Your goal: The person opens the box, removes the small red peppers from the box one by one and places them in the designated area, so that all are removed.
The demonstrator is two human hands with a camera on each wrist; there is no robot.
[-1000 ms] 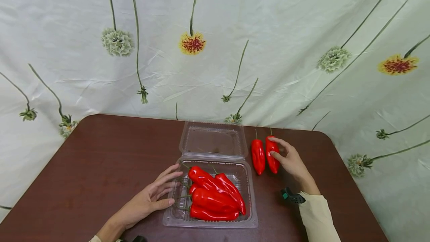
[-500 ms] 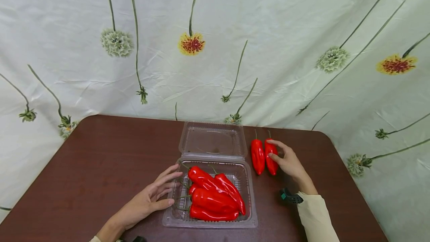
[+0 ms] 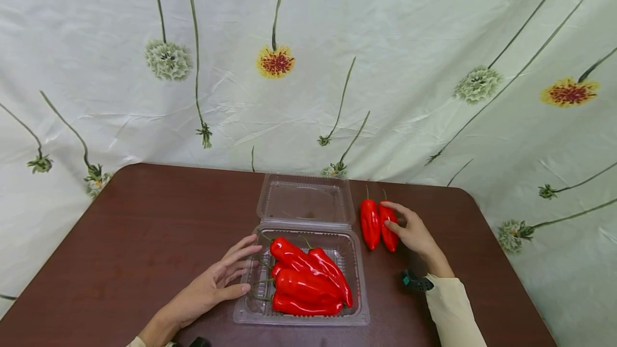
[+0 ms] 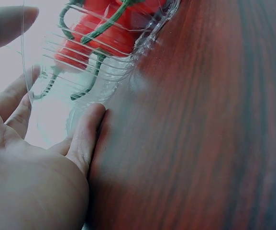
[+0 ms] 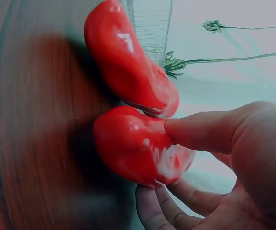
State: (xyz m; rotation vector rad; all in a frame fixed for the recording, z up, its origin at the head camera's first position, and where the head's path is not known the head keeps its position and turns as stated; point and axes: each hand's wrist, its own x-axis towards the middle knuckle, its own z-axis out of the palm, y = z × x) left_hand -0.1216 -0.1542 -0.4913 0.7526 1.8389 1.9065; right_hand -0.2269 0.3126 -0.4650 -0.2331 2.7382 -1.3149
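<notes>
My right hand (image 3: 418, 235) holds a red pepper (image 3: 389, 240) between thumb and fingers, right of the clear plastic container. In the right wrist view the thumb lies on one side of this pepper (image 5: 128, 143) and the fingertips on the other. Close against it is a second red pepper (image 3: 369, 225), its stem pointing to the back. My left hand (image 3: 212, 287) rests at the left side of the container (image 3: 301, 322), fingers extended along its wall. Several red peppers (image 3: 308, 286) with green stems are piled in the container. The left wrist view shows a fingertip (image 4: 95, 112) low beside the ribbed plastic.
The container's hinged lid (image 3: 308, 202) lies folded back toward the rear edge of the dark brown table (image 3: 159, 218). Behind the table hangs a pale cloth (image 3: 226, 20) with printed flowers. A dark wristband (image 3: 418, 281) is around the right wrist.
My right hand has shifted slightly left with the pepper, bringing it closer to the one beside it. The left hand and the container stay as they were.
</notes>
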